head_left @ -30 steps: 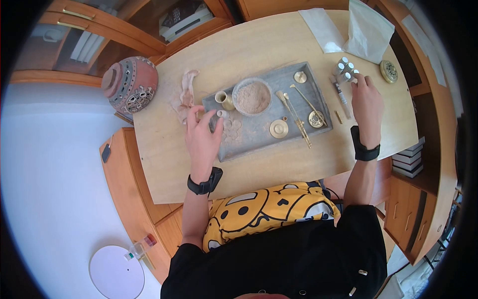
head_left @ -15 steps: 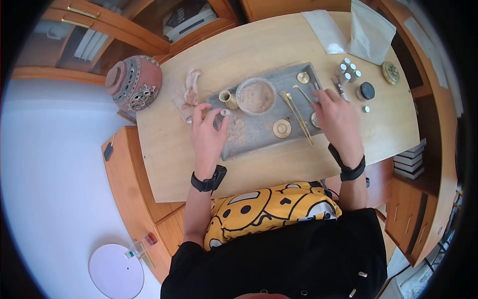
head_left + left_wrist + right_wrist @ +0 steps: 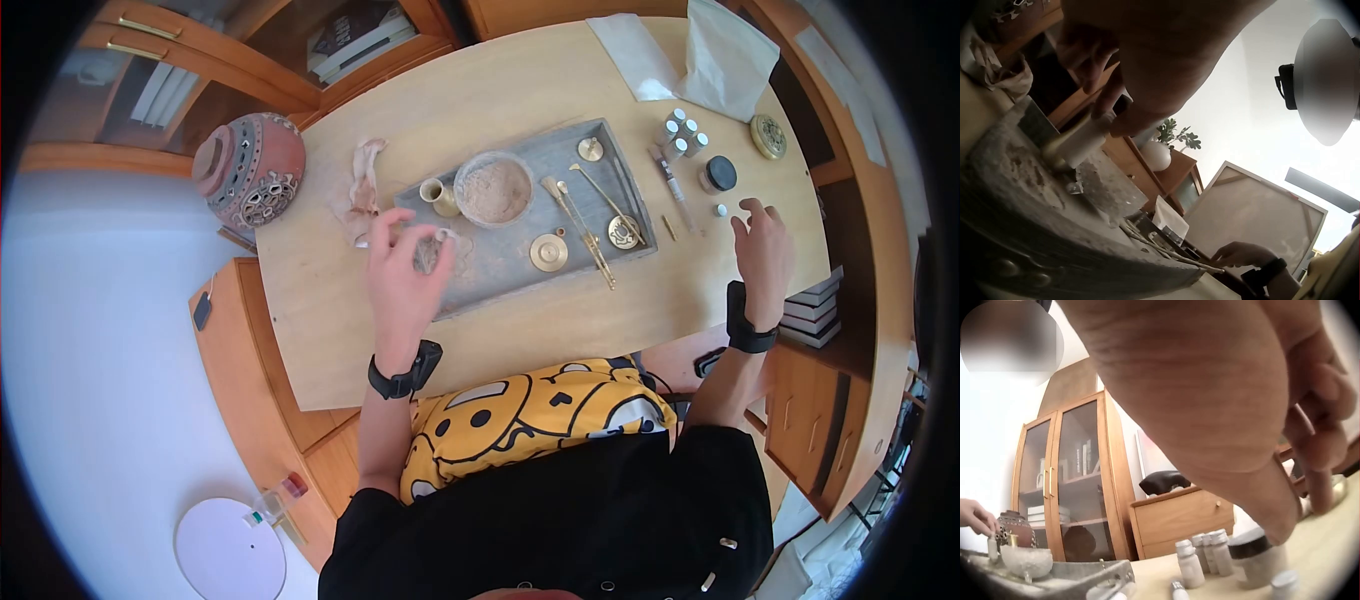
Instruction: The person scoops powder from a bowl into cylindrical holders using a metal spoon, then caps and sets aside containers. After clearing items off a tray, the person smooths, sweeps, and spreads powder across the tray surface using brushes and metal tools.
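Glass-fronted orange-wood cabinets (image 3: 250, 68) stand beyond the pale wooden table (image 3: 320, 330). From the head view, my left hand (image 3: 402, 285) is over the grey rectangular tray's (image 3: 490, 283) left edge; my right hand (image 3: 763, 255), fingers loosely bent with nothing visible in them, is near the table's right edge.

From the left wrist, my fingertips pinch a small white cylindrical vial (image 3: 1084, 145) at the tray's left end — likely light, stiff, perhaps slippery, best gripped near its top.

From the right wrist, the white-capped small bottles (image 3: 1191, 567) and black-lidded round jar (image 3: 1257, 567) show no readable label.
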Motion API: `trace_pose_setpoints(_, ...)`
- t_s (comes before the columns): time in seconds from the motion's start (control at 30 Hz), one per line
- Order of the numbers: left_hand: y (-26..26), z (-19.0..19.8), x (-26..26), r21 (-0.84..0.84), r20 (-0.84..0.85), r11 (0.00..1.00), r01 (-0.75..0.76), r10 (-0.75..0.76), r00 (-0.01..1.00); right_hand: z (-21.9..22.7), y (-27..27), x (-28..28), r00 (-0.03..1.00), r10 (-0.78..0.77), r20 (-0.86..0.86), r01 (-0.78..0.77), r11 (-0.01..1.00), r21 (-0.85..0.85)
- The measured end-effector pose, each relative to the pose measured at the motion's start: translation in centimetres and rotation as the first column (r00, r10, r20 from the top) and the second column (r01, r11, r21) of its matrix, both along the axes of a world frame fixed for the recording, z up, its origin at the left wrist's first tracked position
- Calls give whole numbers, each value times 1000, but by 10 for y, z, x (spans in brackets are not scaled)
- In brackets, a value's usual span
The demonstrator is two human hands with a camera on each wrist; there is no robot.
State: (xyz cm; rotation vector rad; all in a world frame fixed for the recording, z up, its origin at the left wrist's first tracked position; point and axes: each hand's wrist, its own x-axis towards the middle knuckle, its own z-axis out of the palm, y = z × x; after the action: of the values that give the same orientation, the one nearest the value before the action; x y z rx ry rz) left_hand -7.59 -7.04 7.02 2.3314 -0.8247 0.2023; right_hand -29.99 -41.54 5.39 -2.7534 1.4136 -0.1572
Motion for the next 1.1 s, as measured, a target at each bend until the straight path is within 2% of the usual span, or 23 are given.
trace_pose_setpoints(0.03,-2,0,-3,0,0,1000,-6,6,1000,-4,0,1,999,29,19,-29,1000,-2)
trace_pose_setpoints(0.1,-8,-2,-9,-3,-75,994,107,-107,991,-13,0,1,997,61,39,-61,998,1)
trace_pose_setpoints(0.13,-10,-4,-12,0,-73,995,104,-104,992,-17,-1,1,996,85,35,-86,996,18)
trace_pose_setpoints(0.2,-12,-10,-17,-19,-186,989,147,-148,972,-23,-3,2,994,109,33,-110,993,35)
trace_pose_setpoints(0.43,-11,-23,-18,0,-207,982,187,-183,961,-32,-8,2,990,139,12,-140,989,55)
trace_pose_setpoints(0.5,-10,-21,-16,3,-200,978,208,-203,959,-27,-7,3,986,164,-4,-163,985,49)
trace_pose_setpoints(0.6,-8,-21,-15,19,-233,978,210,-199,952,-4,9,7,994,103,-48,-103,995,10)
trace_pose_setpoints(0.63,-7,-21,-15,21,-235,979,204,-194,952,16,23,13,982,154,107,-165,981,104)
trace_pose_setpoints(0.67,-6,-22,-15,38,-236,977,212,-197,952,32,38,20,947,184,262,-237,953,189)
trace_pose_setpoints(0.73,-5,-21,-13,56,-233,973,224,-205,951,49,71,39,893,251,373,-376,872,315)
trace_pose_setpoints(0.77,-6,-21,-13,61,-257,974,220,-198,946,41,85,46,815,366,450,-503,832,234)
trace_pose_setpoints(0.8,-7,-21,-12,64,-282,974,217,-191,940,40,99,57,699,510,502,-655,739,161)
trace_pose_setpoints(0.87,-9,-22,-13,70,-288,974,216,-187,939,41,124,77,545,623,561,-798,590,121)
trace_pose_setpoints(1.1,-16,-24,-13,91,-234,972,216,-190,954,12,153,113,444,746,496,-871,490,44)
